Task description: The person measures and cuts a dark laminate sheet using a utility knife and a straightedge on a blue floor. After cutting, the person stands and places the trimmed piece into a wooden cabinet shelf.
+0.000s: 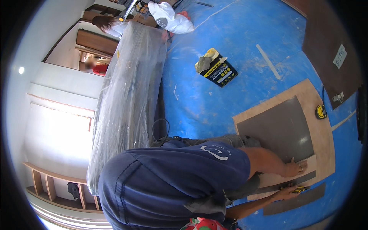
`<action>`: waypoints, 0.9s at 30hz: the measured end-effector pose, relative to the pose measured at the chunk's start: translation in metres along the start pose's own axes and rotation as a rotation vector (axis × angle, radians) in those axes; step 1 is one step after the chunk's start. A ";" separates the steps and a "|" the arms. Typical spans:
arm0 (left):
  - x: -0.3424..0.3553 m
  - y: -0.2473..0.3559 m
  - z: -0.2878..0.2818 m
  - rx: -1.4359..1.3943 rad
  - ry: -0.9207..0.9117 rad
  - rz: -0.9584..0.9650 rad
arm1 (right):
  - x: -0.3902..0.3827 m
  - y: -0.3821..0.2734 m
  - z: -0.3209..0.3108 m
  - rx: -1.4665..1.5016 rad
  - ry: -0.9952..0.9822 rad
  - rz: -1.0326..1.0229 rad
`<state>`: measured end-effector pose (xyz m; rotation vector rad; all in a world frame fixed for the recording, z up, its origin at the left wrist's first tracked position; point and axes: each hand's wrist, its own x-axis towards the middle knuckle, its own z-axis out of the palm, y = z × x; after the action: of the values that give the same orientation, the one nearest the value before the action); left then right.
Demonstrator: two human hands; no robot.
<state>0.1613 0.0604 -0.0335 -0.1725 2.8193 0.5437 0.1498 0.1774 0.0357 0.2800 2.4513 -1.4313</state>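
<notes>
My left hand (296, 168) lies flat, fingers stretched out, on a pale wooden strip (270, 178) that rests across a dark brown laminate sheet (274, 124). A larger light plywood panel (324, 143) sits beneath the sheet. Just nearer to me, my right hand (286, 192) is closed around a yellow and black utility knife (300, 189). It is beside a narrow dark edge of laminate (304, 179) showing along the strip. Whether the blade touches the laminate is too small to tell. A separate dark laminate offcut (293, 203) lies beside my right hand.
A yellow and black tape measure (321, 111) sits at the panel's edge. On the blue floor sheet (184, 88) stands a black and yellow adhesive tin (218, 71). Plastic-wrapped boards (128, 92) and a leaning brown panel (331, 50) flank the work. Two people are farther off.
</notes>
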 end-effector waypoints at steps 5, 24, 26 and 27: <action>-0.006 0.001 -0.015 -0.016 -0.047 -0.021 | 0.003 0.007 0.002 -0.001 0.023 -0.039; -0.009 0.002 -0.026 0.023 -0.044 0.009 | 0.008 0.018 0.003 -0.007 0.015 -0.033; -0.005 0.002 -0.019 0.031 -0.028 0.012 | 0.007 0.017 0.003 -0.018 0.024 -0.079; -0.004 0.002 -0.017 0.040 -0.015 0.016 | 0.007 0.016 0.003 -0.012 0.016 -0.047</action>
<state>0.1612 0.0560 -0.0167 -0.1369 2.8172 0.4893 0.1486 0.1829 0.0184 0.2331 2.4941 -1.4383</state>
